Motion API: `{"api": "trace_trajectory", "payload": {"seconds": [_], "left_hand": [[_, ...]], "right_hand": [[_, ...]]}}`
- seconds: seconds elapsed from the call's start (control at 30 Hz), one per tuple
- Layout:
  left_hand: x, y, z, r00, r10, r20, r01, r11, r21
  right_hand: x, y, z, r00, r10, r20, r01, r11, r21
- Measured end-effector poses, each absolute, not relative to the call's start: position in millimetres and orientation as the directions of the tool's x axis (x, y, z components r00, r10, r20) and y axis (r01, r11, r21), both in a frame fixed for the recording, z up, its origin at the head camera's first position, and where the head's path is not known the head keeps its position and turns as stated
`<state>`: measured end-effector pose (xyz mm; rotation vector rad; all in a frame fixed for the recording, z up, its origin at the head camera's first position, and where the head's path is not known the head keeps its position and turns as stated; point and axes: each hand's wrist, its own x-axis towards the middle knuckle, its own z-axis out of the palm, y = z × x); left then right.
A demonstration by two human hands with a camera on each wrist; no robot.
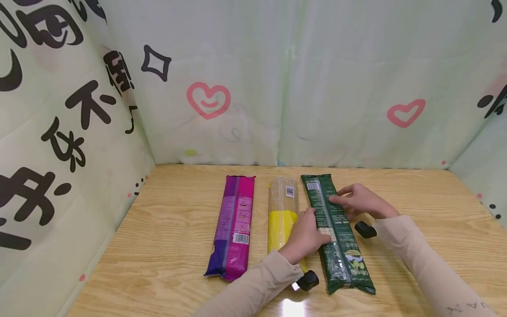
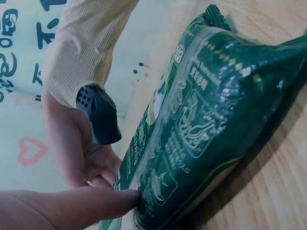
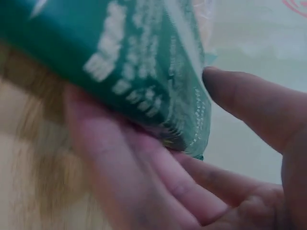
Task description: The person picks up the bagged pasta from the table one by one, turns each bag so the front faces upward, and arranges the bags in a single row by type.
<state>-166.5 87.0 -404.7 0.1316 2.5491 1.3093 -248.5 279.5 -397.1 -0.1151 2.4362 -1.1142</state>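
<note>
A long green plastic packet (image 1: pixel 341 237) with white print lies slanted on the wooden table, its near end tilted to the right. My left hand (image 1: pixel 305 233) grips its left edge, thumb on top; in the left wrist view that thumb (image 2: pixel 96 206) presses the printed face. From the other side my right hand (image 1: pixel 362 202) holds the far half. The right wrist view has the thumb (image 3: pixel 244 98) on the upper face and the fingers (image 3: pixel 129 167) tucked under the edge. Partly behind my left hand lies a clear and yellow packet (image 1: pixel 283 220).
A purple and pink packet (image 1: pixel 237 224) lies further left, lengthwise on the wooden table (image 1: pixel 166 246). Pale printed cloth (image 1: pixel 285 88) hangs along the back and both sides. Each wrist bears a small black device (image 1: pixel 308 280).
</note>
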Motion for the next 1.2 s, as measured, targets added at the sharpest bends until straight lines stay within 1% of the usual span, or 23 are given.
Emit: {"api": "trace_trajectory", "payload": {"seconds": [0.17,0.33,0.53,0.8,1.2], "left_hand": [[-167.8,84.5,-403.6,-0.96,0.214,-0.181,-0.03,0.565,0.825],[-167.0,84.7,-403.8,-0.962,0.211,-0.17,-0.018,0.577,0.817],[-165.7,84.7,-406.2,-0.967,0.202,-0.156,-0.019,0.555,0.831],[-167.1,84.5,-408.8,-0.968,0.217,-0.128,-0.02,0.441,0.897],[-166.6,89.0,-404.6,-0.973,0.196,-0.124,-0.044,0.367,0.929]], "right_hand": [[-248.0,286.6,-397.5,-0.852,-0.32,-0.414,0.177,0.568,-0.804],[-246.8,289.9,-398.6,-0.847,-0.354,-0.397,0.178,0.515,-0.838],[-244.8,288.9,-396.9,-0.853,-0.348,-0.389,0.175,0.511,-0.841],[-242.8,286.5,-385.5,-0.866,-0.314,-0.389,0.195,0.504,-0.841],[-237.1,286.8,-367.6,-0.887,-0.31,-0.342,0.13,0.544,-0.829]]}}
